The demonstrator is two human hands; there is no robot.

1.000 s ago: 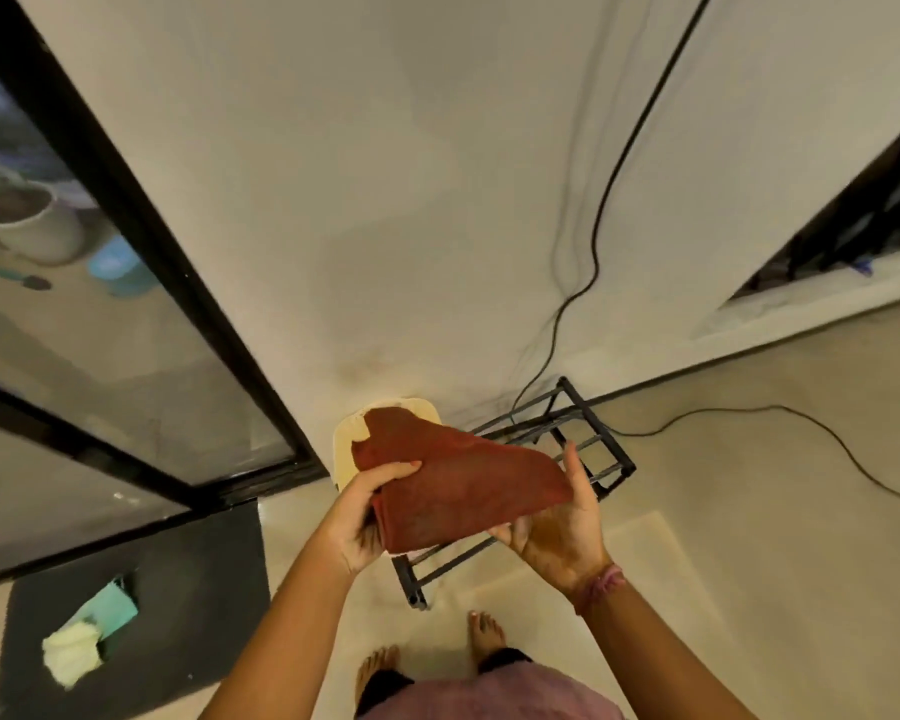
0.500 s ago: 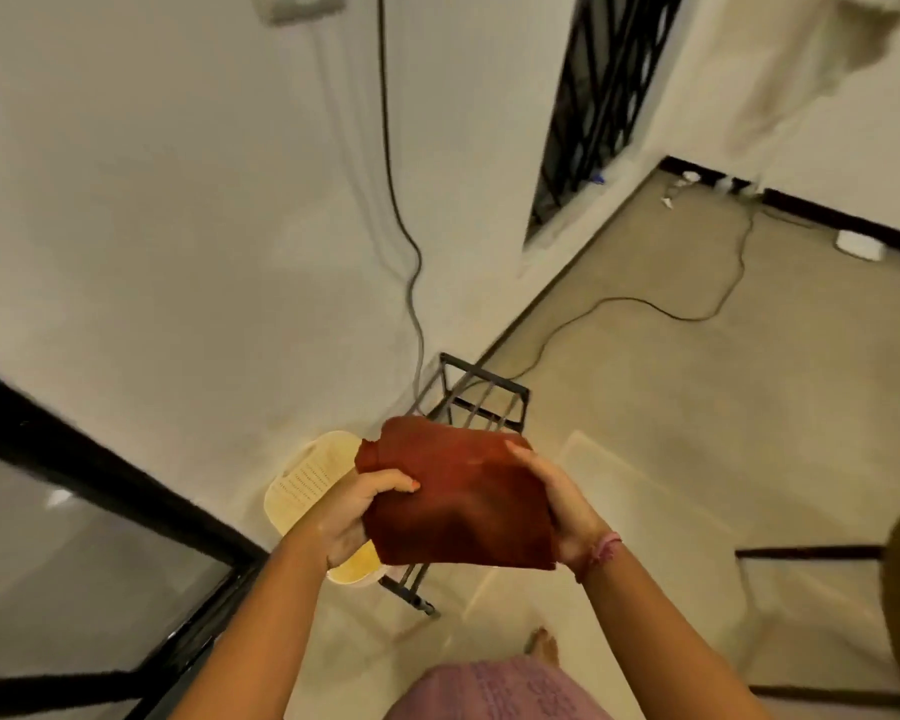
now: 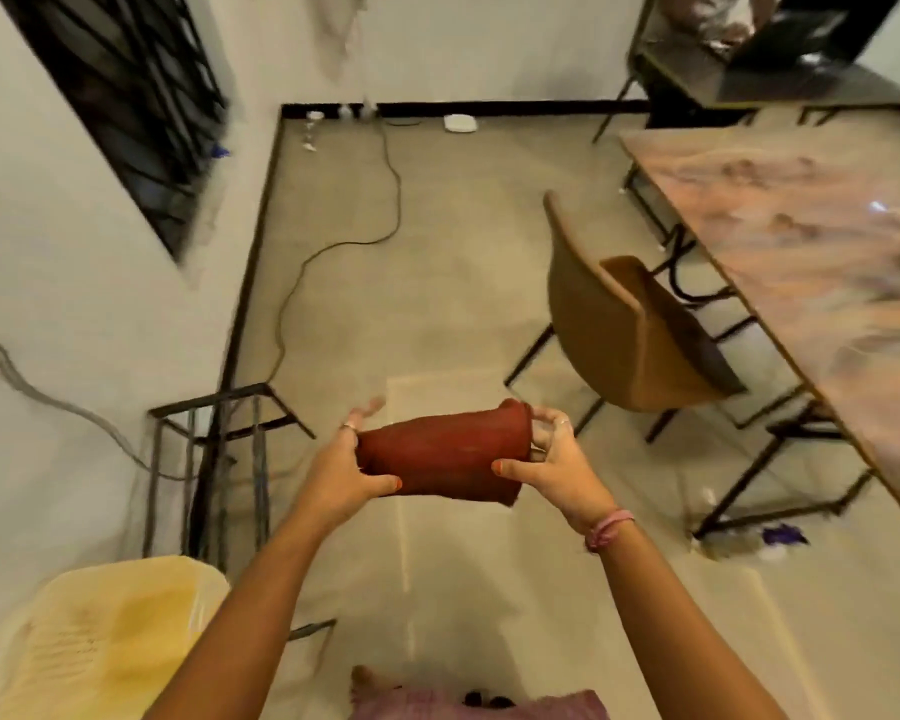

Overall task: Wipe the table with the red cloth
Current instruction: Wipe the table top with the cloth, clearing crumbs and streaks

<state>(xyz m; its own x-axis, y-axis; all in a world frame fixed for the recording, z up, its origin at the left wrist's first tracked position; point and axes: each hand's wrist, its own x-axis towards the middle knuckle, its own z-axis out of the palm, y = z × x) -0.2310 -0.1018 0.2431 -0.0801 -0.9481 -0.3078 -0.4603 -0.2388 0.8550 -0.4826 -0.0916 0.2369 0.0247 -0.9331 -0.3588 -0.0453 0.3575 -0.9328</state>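
Red terry, folded thick, sits between my two hands at chest height over the floor: the red cloth (image 3: 440, 452) is up in the air, well apart from the table (image 3: 811, 241) on my right. My left hand (image 3: 336, 472) grips its left end, thumb curled across the front, fingers behind. My right hand (image 3: 552, 459) pinches the right end, thumb on the front face, fingers hooked over the top edge. One ring on each hand, one pink band (image 3: 608, 527) on my right wrist.

Below the cloth, pale beige floor (image 3: 437, 262), smooth, with a lighter rectangular patch under my arms. The table's top is a glossy, pinkish marbled slab on a dark metal frame, running along the right side.

Between me and the table: one tan chair (image 3: 624, 330) on thin black legs, its back towards me, seat tucked towards the table edge. It stands in my line to the near table edge.

To my left, one black wire rack (image 3: 219, 423) against the white wall (image 3: 48, 252), and one cream plastic stool (image 3: 100, 636) at the lower left corner. One barred window (image 3: 126, 96) high on that wall. One dark cable (image 3: 344, 241) snakes across the floor to the far skirting, where a small white box (image 3: 460, 123) lies. Something purple (image 3: 783, 535) lies by the table's near leg, too blurred to name.
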